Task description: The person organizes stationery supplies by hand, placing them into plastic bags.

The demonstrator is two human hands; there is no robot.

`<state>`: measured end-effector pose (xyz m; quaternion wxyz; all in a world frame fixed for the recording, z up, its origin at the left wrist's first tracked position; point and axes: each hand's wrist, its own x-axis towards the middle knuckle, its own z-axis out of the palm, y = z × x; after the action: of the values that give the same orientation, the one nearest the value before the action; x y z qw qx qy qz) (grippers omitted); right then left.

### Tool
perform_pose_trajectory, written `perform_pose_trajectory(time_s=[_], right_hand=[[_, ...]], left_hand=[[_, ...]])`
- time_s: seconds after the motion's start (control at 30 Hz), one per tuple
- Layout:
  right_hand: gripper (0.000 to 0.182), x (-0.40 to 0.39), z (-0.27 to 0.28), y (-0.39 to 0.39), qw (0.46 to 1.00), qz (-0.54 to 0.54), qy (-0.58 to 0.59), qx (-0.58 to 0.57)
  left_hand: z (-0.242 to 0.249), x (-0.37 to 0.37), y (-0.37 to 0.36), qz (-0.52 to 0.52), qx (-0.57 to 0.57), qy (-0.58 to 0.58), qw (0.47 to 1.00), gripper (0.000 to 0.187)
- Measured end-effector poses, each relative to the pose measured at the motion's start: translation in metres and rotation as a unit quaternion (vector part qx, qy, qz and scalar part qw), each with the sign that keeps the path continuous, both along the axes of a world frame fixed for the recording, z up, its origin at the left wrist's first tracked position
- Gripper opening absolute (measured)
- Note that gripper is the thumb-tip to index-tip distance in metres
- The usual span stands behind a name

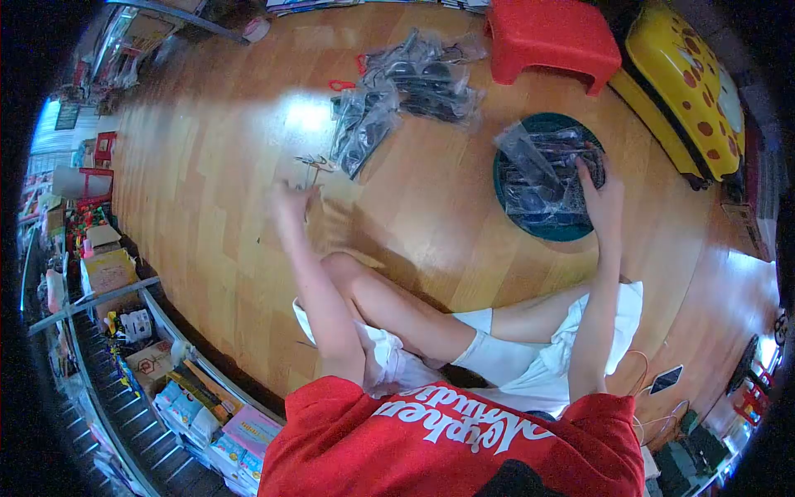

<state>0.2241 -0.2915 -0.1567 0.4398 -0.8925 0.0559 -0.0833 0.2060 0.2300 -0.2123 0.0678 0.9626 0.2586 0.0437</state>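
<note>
My left hand (296,199) is over the floor at the left, smeared by motion, so its grip cannot be made out. Just beyond its fingers lies a small tangle of thin, brownish pieces (315,163), too fine to name. On the right, my right hand (603,192) reaches over the edge of a dark green round basin (537,234), its fingers on a clear plastic packet (590,157). Several clear packets with dark contents (534,199) fill the basin. Farther off, a heap of similar packets (426,79) lies on the floor, with red-handled scissors (341,84) beside it.
A red plastic stool (553,41) stands beyond the basin, and a yellow spotted suitcase (683,91) is at the far right. Shelves with boxed goods (186,398) line the left. A phone (667,379) with a cable lies on the wooden floor near my right side.
</note>
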Motion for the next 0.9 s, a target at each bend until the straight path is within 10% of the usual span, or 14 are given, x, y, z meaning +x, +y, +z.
perform_pose_trajectory(time_s=[0.1, 0.2, 0.37, 0.53, 0.63, 0.7, 0.9], right_hand=[[0.042, 0.001, -0.007, 0.000, 1.000, -0.011, 0.009, -0.012], [0.038, 0.001, -0.004, 0.004, 0.988, -0.020, 0.031, 0.151], [0.034, -0.004, -0.012, 0.000, 0.807, -0.075, 0.116, 0.574], [0.031, -0.005, -0.022, 0.015, 0.699, -0.121, 0.023, 0.704], [0.033, -0.019, -0.007, 0.043, 0.874, -0.125, -0.117, 0.454], [0.038, -0.025, 0.014, 0.066, 0.912, 0.001, -0.211, 0.352], [0.069, -0.059, 0.009, 0.131, 0.952, 0.280, -0.114, -0.051]], left_hand=[[-0.011, 0.032, -0.036, -0.168, -0.047, -0.250, 0.952, 0.060], [-0.014, 0.044, -0.074, -0.172, -0.143, -0.122, 0.967, 0.053], [0.011, 0.048, -0.093, -0.125, -0.214, 0.120, 0.961, 0.039], [0.025, 0.035, -0.131, -0.109, -0.574, -0.084, 0.807, 0.024], [0.058, 0.018, -0.190, -0.041, -0.720, 0.024, 0.692, 0.035], [0.038, 0.008, -0.227, -0.110, -0.873, 0.091, 0.467, 0.041], [0.035, -0.040, -0.270, 0.083, -0.863, 0.037, 0.497, 0.042]])
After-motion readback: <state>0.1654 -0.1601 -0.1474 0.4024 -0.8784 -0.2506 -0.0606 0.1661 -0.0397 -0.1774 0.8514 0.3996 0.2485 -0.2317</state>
